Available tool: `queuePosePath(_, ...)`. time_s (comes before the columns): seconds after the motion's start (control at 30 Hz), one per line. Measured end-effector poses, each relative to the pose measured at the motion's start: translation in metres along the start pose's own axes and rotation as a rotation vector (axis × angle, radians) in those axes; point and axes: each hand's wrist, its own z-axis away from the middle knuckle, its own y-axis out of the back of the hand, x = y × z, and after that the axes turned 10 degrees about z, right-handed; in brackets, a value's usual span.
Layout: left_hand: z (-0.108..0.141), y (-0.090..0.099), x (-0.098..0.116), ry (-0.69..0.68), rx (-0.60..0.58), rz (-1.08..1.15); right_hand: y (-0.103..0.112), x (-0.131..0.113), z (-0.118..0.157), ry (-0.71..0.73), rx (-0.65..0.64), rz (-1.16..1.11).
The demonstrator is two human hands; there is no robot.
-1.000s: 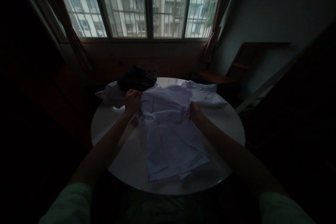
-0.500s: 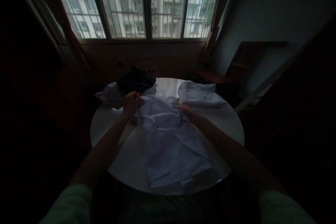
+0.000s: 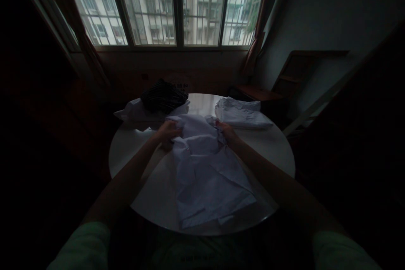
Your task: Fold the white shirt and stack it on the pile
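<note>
A white shirt (image 3: 210, 177) lies spread lengthwise on the round white table (image 3: 148, 190), wrinkled, its wider end towards me and its narrower end at the far side. My left hand (image 3: 169, 130) is closed on the cloth at the far left edge, with the fingertips partly hidden in the folds. At the far right edge, my right hand (image 3: 227, 132) pinches bunched fabric of the same garment. Dim light hides the finer details of both grips.
Folded white cloth (image 3: 242, 113) lies at the table's back right. Dark striped cloth (image 3: 164, 96) rests on a white bundle (image 3: 134, 112) at the back left. Behind the table is a barred window (image 3: 177, 6); a wooden chair (image 3: 291, 71) stands at the right wall.
My left hand has come down and inward from above the shirt's left edge onto its cloth. My right hand has shifted slightly at the right edge. The shirt's far end has moved a little.
</note>
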Motion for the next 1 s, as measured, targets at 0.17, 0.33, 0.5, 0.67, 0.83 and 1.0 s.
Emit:
queuePosePath(0.17,-0.002,0.014,0.003,0.096,0.134,0.259,0.002,-0.014,0.008,0.092,0.077,-0.164)
queuePosePath(0.33,0.006,0.009,0.007,0.288,-0.074,0.237,-0.001,-0.02,0.016,0.073,0.111,-0.178)
queuePosePath(0.5,0.011,-0.003,0.012,0.234,-0.204,0.217,-0.003,-0.02,0.017,0.064,0.063,-0.127)
queuePosePath(0.67,0.01,0.001,0.014,0.254,-0.06,0.375,-0.001,-0.021,0.015,0.082,0.099,-0.132)
queuePosePath(0.83,0.002,0.01,0.011,0.208,0.163,0.682,0.001,-0.02,0.011,0.149,0.143,-0.169)
queuePosePath(1.0,-0.009,0.024,0.007,0.331,0.283,0.807,0.015,-0.027,0.002,0.236,0.332,-0.274)
